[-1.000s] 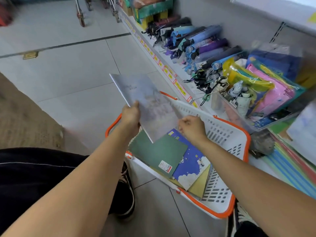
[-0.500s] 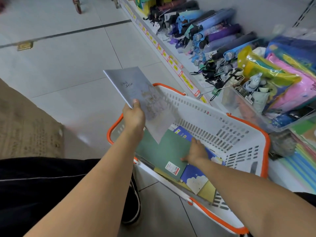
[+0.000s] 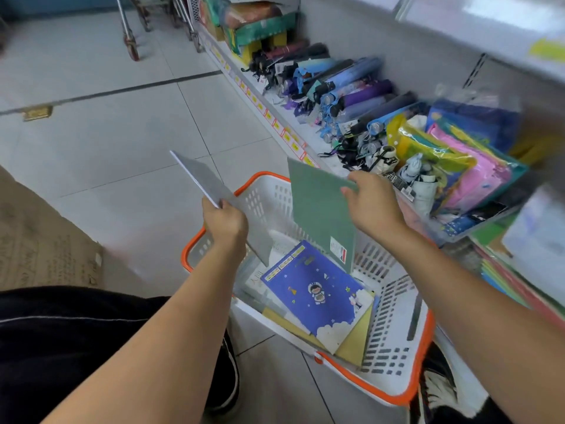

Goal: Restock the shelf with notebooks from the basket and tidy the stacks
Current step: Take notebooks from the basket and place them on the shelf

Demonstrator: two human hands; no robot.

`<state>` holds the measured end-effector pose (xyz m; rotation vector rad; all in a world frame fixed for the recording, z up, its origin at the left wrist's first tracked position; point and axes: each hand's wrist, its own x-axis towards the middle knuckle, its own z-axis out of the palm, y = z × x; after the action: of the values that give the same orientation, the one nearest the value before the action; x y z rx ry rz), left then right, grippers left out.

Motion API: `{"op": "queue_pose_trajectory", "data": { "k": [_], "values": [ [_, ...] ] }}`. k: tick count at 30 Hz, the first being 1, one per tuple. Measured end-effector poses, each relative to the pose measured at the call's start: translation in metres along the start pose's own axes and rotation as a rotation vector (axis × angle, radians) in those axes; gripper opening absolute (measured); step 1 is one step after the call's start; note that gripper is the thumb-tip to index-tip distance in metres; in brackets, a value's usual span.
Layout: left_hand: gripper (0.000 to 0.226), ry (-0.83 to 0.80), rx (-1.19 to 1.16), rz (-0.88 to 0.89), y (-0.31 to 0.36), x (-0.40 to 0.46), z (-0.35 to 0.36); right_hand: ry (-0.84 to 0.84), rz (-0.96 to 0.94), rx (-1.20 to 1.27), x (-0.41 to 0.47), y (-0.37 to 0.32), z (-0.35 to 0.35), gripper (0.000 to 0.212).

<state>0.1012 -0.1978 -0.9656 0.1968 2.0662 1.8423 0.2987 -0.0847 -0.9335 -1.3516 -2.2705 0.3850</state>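
Basket point(image 3: 394, 341) at 6 o'clock is perforated white plastic, orange rim. Green notebook point(image 3: 321, 215) looks matt paper, blue notebook point(image 3: 315, 295) glossier. Floor point(image 3: 128, 142) at 10: smooth tile.

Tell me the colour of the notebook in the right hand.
Muted green, plain cover: green notebook, seen in the head view.

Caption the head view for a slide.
Left hand holds a grey notebook while right hand lifts a green notebook above the basket.

Both arms reach forward, left hand point(image 3: 225, 222) and right hand point(image 3: 373, 204) each curled, gripping.
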Motion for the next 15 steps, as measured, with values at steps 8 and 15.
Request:
{"op": "queue_pose_trajectory", "data": {
  "k": [8, 15],
  "values": [
    [0.048, -0.696, -0.408, -0.316, 0.099, -0.057, 0.029, 0.313, -0.715, -0.389, -0.055, -0.058, -0.067, 0.041],
    [0.034, -0.93, -0.351, -0.183, 0.172, -0.104, 0.062, 0.172, -0.736, -0.428, -0.045, -0.053, -0.153, 0.05]
  ]
}}
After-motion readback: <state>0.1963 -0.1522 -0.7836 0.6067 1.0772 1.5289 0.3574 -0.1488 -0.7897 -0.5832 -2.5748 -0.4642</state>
